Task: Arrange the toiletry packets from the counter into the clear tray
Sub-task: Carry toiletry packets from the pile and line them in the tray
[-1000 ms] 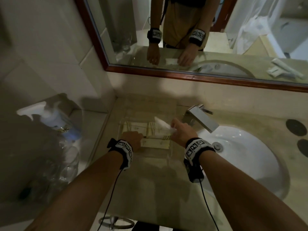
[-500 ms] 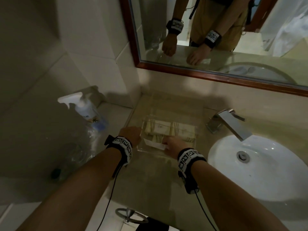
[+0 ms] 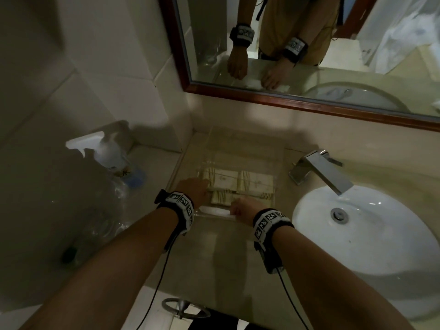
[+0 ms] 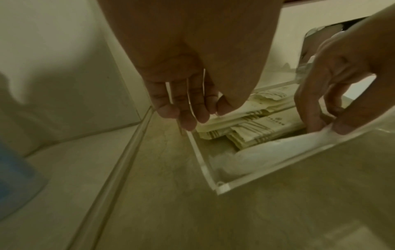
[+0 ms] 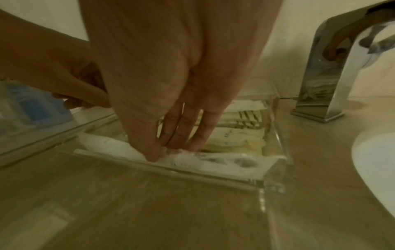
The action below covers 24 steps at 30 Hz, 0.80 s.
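Observation:
The clear tray (image 3: 245,153) stands on the counter between the left wall and the sink. Several cream striped packets (image 3: 257,184) lie flat in its middle. A long white packet (image 3: 214,211) lies inside along the near wall (image 5: 275,186). My right hand (image 5: 166,150) pinches this white packet (image 5: 213,160) between thumb and fingertips at its middle. My left hand (image 3: 194,186) holds the tray's left wall, fingers (image 4: 188,116) outside it and thumb on the inner side next to the cream packets (image 4: 256,128).
A chrome faucet (image 3: 319,170) and a white basin (image 3: 369,246) lie right of the tray. A spray bottle (image 3: 107,156) and a large clear bottle (image 3: 95,210) stand on the lower ledge at left. The mirror (image 3: 309,55) hangs behind. A metal ring (image 3: 183,306) sits below the counter's front edge.
My right hand has brought the white packet from above the tray's right side down to its near wall. The left hand has stayed at the tray's left wall.

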{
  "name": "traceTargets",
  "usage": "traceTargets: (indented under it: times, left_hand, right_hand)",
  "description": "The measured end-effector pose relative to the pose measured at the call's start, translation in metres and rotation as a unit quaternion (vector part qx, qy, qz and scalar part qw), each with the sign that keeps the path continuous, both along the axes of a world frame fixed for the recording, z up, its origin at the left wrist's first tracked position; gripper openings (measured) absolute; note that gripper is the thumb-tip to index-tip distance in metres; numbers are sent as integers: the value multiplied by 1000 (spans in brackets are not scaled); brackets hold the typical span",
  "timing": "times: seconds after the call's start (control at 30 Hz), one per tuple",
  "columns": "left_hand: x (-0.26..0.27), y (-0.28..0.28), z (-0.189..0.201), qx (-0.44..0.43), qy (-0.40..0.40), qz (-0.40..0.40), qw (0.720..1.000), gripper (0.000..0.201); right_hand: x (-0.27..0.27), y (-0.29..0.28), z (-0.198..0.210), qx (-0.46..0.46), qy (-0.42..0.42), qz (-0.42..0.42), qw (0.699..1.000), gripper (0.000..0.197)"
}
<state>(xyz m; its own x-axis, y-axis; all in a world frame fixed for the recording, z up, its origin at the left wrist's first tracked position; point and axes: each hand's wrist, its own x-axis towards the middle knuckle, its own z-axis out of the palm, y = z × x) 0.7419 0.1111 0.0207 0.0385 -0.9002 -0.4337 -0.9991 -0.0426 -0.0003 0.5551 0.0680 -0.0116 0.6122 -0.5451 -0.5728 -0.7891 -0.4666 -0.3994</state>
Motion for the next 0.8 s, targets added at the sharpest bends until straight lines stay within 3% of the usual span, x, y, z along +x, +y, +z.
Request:
traceTargets:
  times: [0.17, 0.5, 0.8]
  left_hand:
    - [-11, -9, 5, 1, -2, -14, 1000, 28]
    - [-42, -25, 14, -7, 0, -26, 1000, 40]
    - [-107, -44, 40, -24, 13, -52, 998, 39]
  right_hand:
    - [-14, -3, 12, 21, -5, -14, 1000, 19]
    - [-53, -25, 42, -31, -15, -69, 997, 20]
    - [-122, -41, 77, -93, -19, -93, 991, 22]
